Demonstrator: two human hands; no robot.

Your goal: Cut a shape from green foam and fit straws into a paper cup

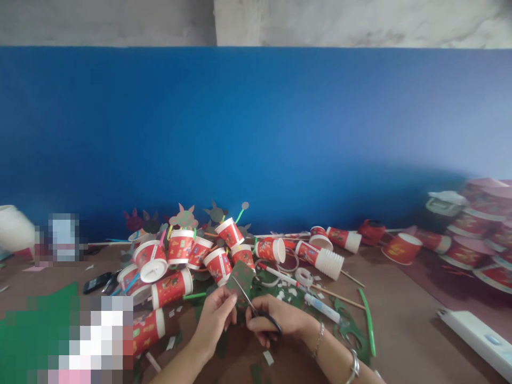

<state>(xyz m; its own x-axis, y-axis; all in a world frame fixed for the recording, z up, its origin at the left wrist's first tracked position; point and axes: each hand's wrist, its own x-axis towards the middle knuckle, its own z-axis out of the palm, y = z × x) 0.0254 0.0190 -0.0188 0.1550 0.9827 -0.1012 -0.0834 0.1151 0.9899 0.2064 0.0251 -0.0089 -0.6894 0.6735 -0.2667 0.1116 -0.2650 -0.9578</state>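
In the head view my left hand (218, 312) pinches a piece of dark green paper (242, 274) by its lower left edge. My right hand (276, 317) is wrapped round the black handles of a pair of scissors (245, 292), whose blades lie across the paper and point up and to the left. Whether the blades are apart I cannot tell. Just behind the paper lies a heap of red paper cups (218, 265), some with paper animal heads (184, 218) fixed to them. Green paper offcuts (262, 277) and small white scraps (268, 357) are scattered about my hands.
A roll of clear tape (304, 277), a glue tube (322, 308) and a green pipe-cleaner-like strip (367, 322) lie to the right. Farther right are a white box (480, 338) and stacked red paper bowls (472, 250). A black phone (97, 282) rests at left. A blue wall panel (256, 138) stands behind.
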